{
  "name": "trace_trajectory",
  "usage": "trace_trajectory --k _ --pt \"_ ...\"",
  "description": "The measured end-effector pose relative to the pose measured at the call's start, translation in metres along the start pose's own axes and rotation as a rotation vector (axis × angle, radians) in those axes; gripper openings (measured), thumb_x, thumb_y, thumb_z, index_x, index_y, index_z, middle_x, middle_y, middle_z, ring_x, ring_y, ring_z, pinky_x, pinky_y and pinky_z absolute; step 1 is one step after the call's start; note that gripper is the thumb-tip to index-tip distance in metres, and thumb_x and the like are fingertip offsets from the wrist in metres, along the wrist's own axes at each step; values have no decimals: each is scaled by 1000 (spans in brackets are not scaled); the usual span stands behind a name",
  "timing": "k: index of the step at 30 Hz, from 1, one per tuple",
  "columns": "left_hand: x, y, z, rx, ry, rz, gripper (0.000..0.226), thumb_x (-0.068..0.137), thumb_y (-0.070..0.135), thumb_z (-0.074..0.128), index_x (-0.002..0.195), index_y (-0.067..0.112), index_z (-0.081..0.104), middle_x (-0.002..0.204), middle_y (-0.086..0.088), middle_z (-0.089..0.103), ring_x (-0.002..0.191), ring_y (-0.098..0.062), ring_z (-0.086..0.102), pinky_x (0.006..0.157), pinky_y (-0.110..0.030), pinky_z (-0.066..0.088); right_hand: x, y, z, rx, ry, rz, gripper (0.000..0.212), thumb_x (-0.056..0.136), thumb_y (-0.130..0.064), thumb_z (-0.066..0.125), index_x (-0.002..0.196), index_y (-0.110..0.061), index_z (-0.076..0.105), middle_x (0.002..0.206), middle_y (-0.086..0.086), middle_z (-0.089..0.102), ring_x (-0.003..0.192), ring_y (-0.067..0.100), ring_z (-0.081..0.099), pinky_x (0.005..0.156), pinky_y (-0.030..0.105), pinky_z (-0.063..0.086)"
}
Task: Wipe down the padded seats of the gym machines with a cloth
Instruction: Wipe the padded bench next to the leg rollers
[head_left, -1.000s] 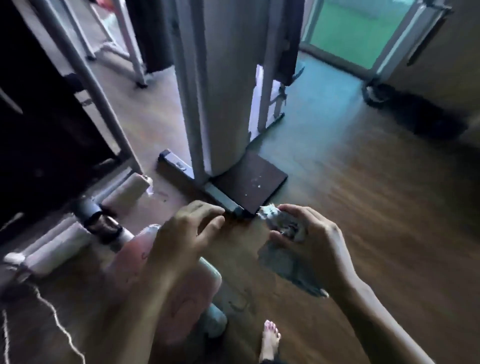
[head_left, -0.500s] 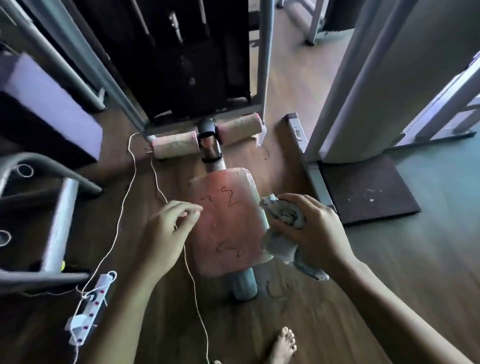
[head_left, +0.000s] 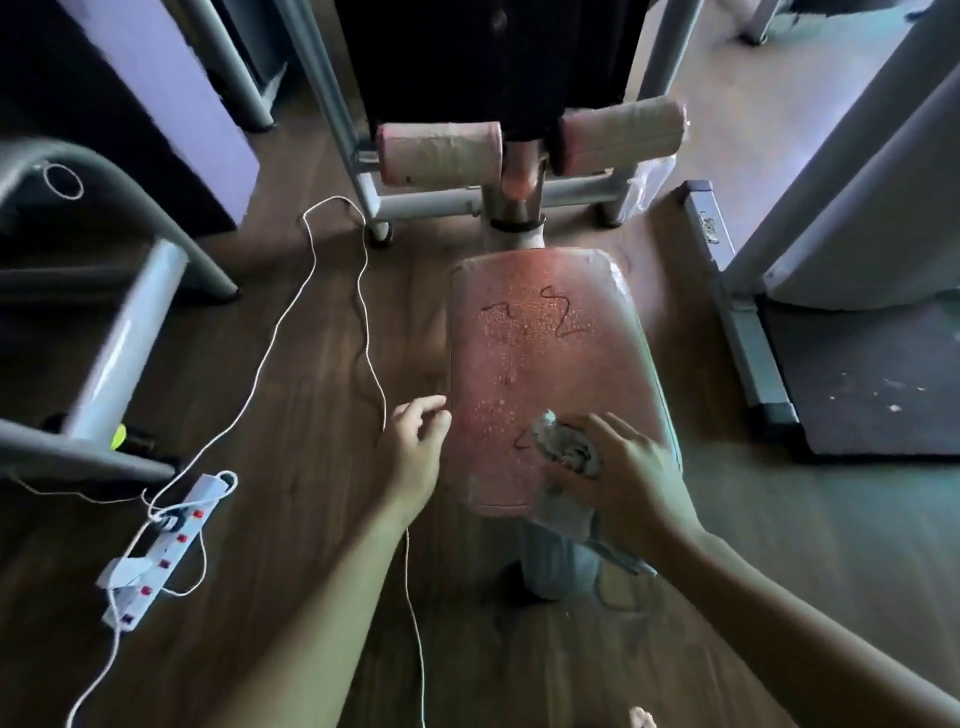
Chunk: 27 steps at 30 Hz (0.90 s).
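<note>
A pink padded seat (head_left: 540, 358) fills the middle of the head view, wrapped in clear film, speckled with droplets and marked with dark scribbles. My right hand (head_left: 631, 475) presses a crumpled grey cloth (head_left: 566, 447) onto the seat's near right part; a loose end of the cloth hangs over the front edge. My left hand (head_left: 415, 447) hovers at the seat's left edge with its fingers apart and nothing in them.
Two pink foam rollers (head_left: 441, 153) sit beyond the seat on the machine frame. A white power strip (head_left: 156, 545) and its cord (head_left: 332, 291) lie on the wooden floor at left. Grey machine legs (head_left: 124, 332) stand left, a dark mat (head_left: 872, 379) right.
My view has swung down and closed in on the seat. My right hand has brought the cloth from beside the seat onto its surface. My left hand moved up to the seat's left edge.
</note>
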<state>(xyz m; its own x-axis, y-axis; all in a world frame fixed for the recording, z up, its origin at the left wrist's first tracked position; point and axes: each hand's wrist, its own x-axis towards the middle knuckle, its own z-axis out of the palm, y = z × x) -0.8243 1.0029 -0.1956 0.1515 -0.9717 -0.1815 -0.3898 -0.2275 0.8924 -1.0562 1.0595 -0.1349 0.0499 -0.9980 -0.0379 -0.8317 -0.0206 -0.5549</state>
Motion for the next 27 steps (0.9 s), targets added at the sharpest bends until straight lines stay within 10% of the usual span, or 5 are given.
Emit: trace_trajectory --k 8,17,22,27 --pt "43 -70 42 -42 -46 86 60 91 41 47 135 2 61 140 -9 59 134 -19 52 118 -44 37 63 43 88 -141 105 -72 46 93 -47 63 126 -14 64 133 2 61 119 28 58 92 43 50" --pt "51 -90 59 -307 76 109 38 90 16 54 127 13 61 125 0 65 125 -19 59 117 -50 37 48 41 119 -33 91 -341 41 98 -44 56 126 -17 69 142 1 59 130 19 56 106 34 47" --pt "57 -91 49 -422 11 -53 36 81 53 53 106 41 76 131 0 67 139 -24 48 122 -49 28 60 49 130 -112 28 -547 48 97 -48 57 132 -17 67 142 5 60 136 25 53 115 38 41" --pt "64 -89 32 -527 -91 -221 76 84 74 48 117 11 75 125 -8 71 129 -19 59 120 -44 33 129 27 142 -133 46 -403 51 97 -50 49 133 -18 66 142 5 61 135 28 53 108 45 46"
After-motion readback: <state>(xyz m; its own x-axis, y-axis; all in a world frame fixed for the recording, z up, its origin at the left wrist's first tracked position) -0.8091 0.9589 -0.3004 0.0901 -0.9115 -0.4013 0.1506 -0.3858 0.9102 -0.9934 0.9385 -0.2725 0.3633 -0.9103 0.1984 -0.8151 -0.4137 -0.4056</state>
